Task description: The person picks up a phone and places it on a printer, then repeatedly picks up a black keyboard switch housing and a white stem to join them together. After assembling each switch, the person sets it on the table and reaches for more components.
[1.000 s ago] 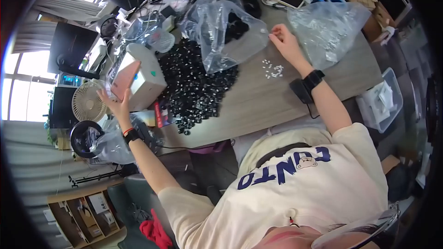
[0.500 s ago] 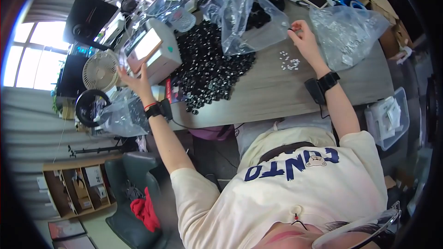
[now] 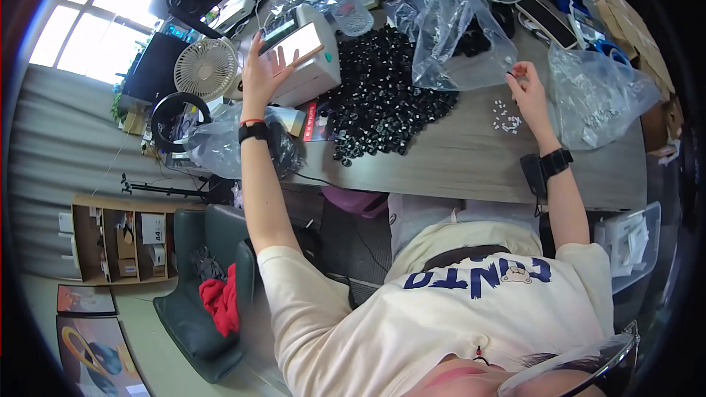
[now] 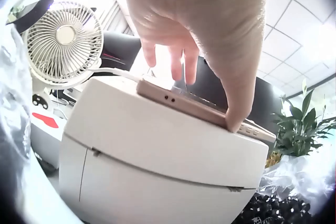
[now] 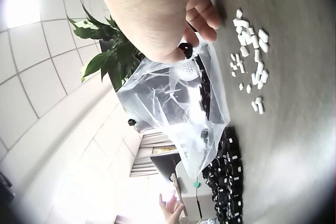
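Note:
My left hand reaches over a pink-edged phone that lies on a white box-shaped machine. In the left wrist view, the thumb presses on the phone's near edge while the other fingers extend loosely over its far side. My right hand pinches a small round black piece between thumb and fingertip, beside a clear plastic bag. Small white pieces lie scattered on the table near that hand. Left of the bag spreads a large heap of black pieces.
A white fan and a ring-shaped black frame stand left of the machine. At the right, a second plastic bag lies on the table, with a dark-screened phone behind it. A potted plant is at the back.
My left hand has moved from the phone's lower left edge up over its bright screen. The right hand stays beside the bag, and the head view has shifted.

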### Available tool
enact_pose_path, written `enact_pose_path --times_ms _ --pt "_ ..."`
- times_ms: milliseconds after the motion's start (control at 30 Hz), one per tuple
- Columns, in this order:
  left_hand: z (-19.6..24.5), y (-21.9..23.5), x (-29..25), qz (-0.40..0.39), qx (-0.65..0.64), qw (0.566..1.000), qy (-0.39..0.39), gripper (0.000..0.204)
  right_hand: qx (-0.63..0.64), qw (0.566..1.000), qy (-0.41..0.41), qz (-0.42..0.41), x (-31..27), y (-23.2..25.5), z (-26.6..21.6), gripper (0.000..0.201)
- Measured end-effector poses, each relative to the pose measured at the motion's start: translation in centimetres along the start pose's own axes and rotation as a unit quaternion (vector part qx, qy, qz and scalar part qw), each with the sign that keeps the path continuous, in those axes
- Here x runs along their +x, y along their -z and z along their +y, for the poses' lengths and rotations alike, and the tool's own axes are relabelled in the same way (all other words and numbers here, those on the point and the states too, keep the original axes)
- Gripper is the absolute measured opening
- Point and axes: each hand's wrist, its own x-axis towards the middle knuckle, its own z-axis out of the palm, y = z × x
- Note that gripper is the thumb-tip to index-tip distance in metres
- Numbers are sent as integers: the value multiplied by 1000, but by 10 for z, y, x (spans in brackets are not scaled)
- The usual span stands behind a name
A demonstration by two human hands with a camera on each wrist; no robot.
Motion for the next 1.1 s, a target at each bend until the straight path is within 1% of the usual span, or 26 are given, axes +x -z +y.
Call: enact_pose_path --times_ms 33,133,167,267,433,533,567,667,700,800,833,933,1100 --pt "0 4 7 2 4 1000 0 101 -5 1000 0 -5 0 -1 1 25" --pt "3 13 27 -157 -8 987 25 101 -7 1000 2 -13 1 0 8 25" --pt "5 15 33 -156 -6 988 21 101 -10 1000 1 -14 3 0 9 26" --pt "16 19 46 -234 62 970 -7 98 -6 1000 10 -10 5 -1 10 26" --pt "16 15 55 -240 61 969 -13 95 -16 1000 10 -7 1 -2 1 26" --pt "11 6 60 -185 140 973 -18 94 -12 1000 15 -4 0 -3 2 25" --pt "8 2 63 -185 138 973 -22 94 -12 1000 18 -6 0 -2 3 25" --pt "-7 -7 76 -114 167 977 65 98 -11 999 31 -3 0 -4 1 24" --pt "-13 -10 80 -114 166 978 62 98 -10 999 38 -4 0 -4 1 23" --pt "-26 -16 98 -92 150 961 214 107 -10 999 35 1 0 -6 2 23" --pt "-29 -18 105 -92 149 962 211 107 -9 999 32 2 1 -7 2 23" --pt "-31 -26 119 -103 225 926 285 116 -1 1000 23 8 2 -7 -1 23" --pt "-46 -25 124 -142 206 922 297 120 -8 1000 26 9 1 -7 -5 24"
